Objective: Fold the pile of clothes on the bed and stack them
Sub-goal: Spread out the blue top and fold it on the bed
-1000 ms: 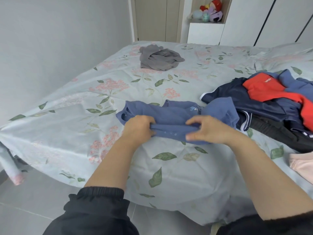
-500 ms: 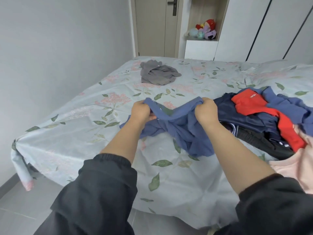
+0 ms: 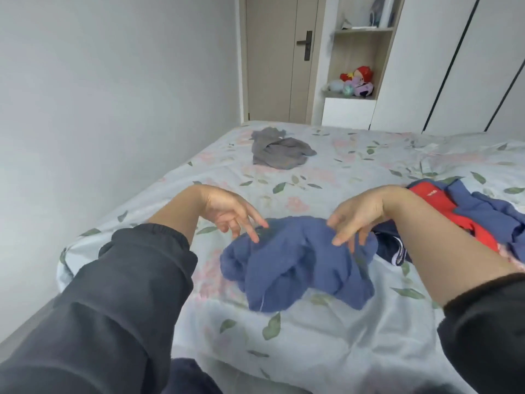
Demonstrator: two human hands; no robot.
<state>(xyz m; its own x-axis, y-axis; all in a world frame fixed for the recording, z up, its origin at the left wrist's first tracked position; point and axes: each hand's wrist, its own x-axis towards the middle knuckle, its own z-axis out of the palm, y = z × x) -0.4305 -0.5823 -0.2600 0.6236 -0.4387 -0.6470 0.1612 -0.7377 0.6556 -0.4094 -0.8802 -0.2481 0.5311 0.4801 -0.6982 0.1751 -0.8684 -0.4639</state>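
Observation:
A crumpled blue garment (image 3: 298, 263) lies in a heap on the floral bed sheet (image 3: 326, 177) in front of me. My left hand (image 3: 227, 213) hovers over its left side with fingers spread, holding nothing. My right hand (image 3: 358, 220) hangs over its right side, fingers apart and pointing down, fingertips at or just above the cloth. A pile of unfolded clothes (image 3: 466, 217), red, blue and navy, lies at the right, partly behind my right forearm. A grey garment (image 3: 279, 149) sits crumpled at the far side of the bed.
A grey wall runs along the left of the bed. Behind the bed stand a closed door (image 3: 278, 58), an open shelf with plush toys (image 3: 355, 81) and white wardrobe doors (image 3: 454, 64). The bed's near edge drops to the floor below me.
Both hands held the blue garment up by its top edge; now they have let go, and it has dropped into a heap on the bed. The camera has tilted upward.

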